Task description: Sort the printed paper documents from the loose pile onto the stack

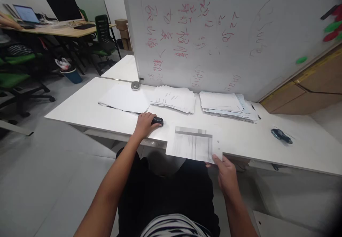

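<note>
My left hand (145, 123) is closed over a black stapler-like object (157, 121) on the white table, near its front edge. Only its rounded right end shows; my fingers cover the rest. A printed sheet of paper (193, 144) is pinched between the thumb and fingers of my right hand (226, 169) at its lower right corner. The sheet lies tilted over the table's front edge, with grey print and two small dark dots near its right side. Beyond my left hand lie white papers (124, 98) and a stack of printed sheets (173, 99).
Another paper stack (224, 103) stands farther right on the white table (80, 105). A dark handheld object (281, 136) lies at the right, and a small grey object (135, 85) at the back left. A whiteboard (171, 34) rises behind. Cardboard (307, 91) leans at the right.
</note>
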`<state>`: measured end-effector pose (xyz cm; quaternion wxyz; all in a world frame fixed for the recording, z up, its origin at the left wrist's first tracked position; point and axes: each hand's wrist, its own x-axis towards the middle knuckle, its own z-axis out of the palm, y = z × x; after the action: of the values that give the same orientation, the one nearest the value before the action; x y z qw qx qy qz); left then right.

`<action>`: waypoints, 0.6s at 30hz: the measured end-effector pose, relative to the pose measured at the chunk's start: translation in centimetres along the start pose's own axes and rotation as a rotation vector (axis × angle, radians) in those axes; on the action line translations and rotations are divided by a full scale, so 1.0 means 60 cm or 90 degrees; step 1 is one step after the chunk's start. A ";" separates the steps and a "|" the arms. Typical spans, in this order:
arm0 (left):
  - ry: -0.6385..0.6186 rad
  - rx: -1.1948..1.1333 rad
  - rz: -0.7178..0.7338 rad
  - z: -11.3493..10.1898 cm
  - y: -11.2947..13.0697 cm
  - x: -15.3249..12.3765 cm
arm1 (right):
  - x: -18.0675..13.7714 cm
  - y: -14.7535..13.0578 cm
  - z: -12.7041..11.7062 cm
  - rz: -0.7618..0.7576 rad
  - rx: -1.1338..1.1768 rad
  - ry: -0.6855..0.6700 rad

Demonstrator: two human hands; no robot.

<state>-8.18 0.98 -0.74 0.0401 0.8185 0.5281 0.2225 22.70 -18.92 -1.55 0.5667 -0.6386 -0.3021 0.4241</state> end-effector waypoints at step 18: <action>0.014 0.013 -0.016 0.010 -0.001 0.002 | 0.119 -0.054 -0.040 -0.148 -0.062 0.191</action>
<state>-7.98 1.21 -1.24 0.0283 0.8096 0.5411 0.2257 28.38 -13.28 0.20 0.6192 -0.6821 -0.3059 0.2404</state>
